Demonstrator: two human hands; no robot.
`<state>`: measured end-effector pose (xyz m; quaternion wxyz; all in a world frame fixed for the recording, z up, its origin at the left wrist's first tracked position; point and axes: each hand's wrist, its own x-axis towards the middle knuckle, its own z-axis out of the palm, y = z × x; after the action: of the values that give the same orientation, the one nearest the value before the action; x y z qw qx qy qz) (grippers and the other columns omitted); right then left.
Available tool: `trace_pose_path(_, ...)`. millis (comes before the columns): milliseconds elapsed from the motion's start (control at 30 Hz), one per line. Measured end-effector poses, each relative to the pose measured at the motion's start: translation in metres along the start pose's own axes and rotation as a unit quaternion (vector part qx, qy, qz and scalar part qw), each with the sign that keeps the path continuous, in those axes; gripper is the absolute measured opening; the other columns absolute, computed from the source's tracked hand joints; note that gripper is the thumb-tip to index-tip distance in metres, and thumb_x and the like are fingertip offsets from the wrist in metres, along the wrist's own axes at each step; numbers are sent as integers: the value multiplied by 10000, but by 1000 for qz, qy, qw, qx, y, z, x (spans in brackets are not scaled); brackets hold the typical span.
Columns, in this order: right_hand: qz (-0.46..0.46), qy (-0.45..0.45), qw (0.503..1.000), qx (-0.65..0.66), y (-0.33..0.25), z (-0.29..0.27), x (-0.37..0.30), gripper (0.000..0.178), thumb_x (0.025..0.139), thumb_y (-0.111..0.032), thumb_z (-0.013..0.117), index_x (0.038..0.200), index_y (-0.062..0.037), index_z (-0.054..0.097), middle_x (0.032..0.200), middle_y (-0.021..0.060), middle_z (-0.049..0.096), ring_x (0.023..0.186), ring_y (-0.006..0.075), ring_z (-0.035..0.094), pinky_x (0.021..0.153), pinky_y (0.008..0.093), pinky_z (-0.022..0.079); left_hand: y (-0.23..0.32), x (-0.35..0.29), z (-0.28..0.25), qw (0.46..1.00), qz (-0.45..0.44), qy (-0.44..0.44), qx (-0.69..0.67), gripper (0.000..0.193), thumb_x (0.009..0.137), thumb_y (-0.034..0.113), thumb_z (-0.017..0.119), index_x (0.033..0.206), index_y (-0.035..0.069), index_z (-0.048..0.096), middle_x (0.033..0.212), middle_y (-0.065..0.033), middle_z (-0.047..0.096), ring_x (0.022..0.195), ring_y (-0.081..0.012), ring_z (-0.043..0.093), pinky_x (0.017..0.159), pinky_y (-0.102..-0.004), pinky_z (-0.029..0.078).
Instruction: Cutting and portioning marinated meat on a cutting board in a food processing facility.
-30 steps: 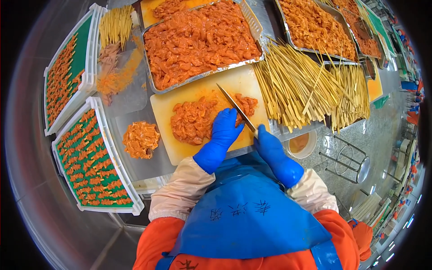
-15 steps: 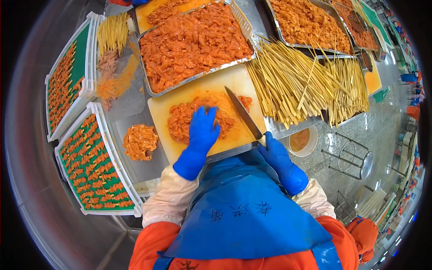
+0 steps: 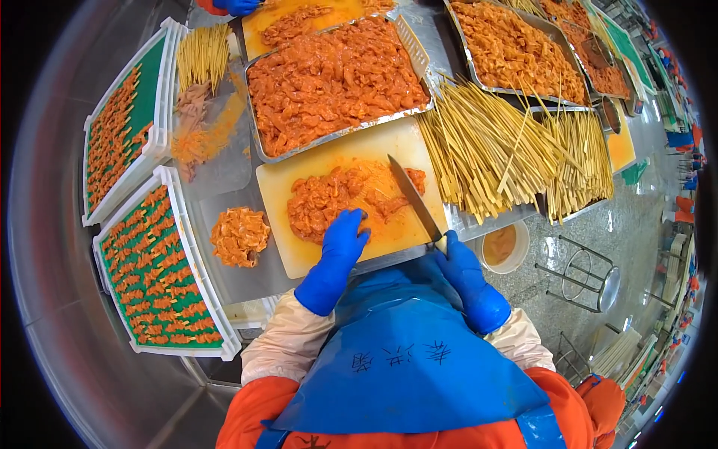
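Clasping the knife [image 3: 416, 201] in our right hand [image 3: 461, 263], we are slanting it over the cutting board [image 3: 400, 140]; our left hand [image 3: 341, 243] is curling beside the meat [image 3: 321, 203], whether gripping any, we cannot tell; beyond, a heaped tray [image 3: 344, 135] is standing.

A metal stool [image 3: 609, 288] and a white bucket [image 3: 523, 254] stand on the grey floor [image 3: 527, 288] at right. Wooden sticks [image 3: 486, 150] lie heaped nearby; at left, a white-rimmed tray [image 3: 200, 262] holds rows of skewered meat [image 3: 172, 292].

Meat [image 3: 321, 202] is orng, apron [image 3: 411, 374] blu, mats [image 3: 152, 81] grn.
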<state>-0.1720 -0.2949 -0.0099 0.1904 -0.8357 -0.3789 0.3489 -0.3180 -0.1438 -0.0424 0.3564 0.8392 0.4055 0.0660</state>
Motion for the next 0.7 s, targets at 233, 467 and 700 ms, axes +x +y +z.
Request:
trace_pose_path(233, -3, -94, 995, 43, -16, -2, -4, 304, 678, -247, 447, 856, -22, 345, 678, 222, 466, 646, 349, 464, 531, 388, 361, -2, -1, -8, 994, 32, -106, 11, 198, 596, 80, 518, 785, 55, 468, 751, -112, 468, 695, -243, 463, 592, -293, 375)
trace_pose_path(467, 3, -23, 1000, -5, -1, -2, 3, 270, 674, -228, 450, 820, -23, 353, 614, 200, 472, 603, 352, 468, 508, 398, 358, 26, 20, 3, 875, -46, -18, -482, 189, 611, 73, 549, 780, 40, 472, 786, -19, 479, 731, -98, 449, 636, -208, 362)
trace_pose_path(700, 1, -66, 994, 92, -8, 1, -7, 309, 679, -240, 460, 878, -23, 363, 672, 203, 472, 651, 316, 483, 540, 370, 358, 7, 16, 26, 993, 78, 86, -5, 218, 568, 157, 573, 734, 67, 464, 701, -98, 434, 680, -266, 416, 597, -333, 339)
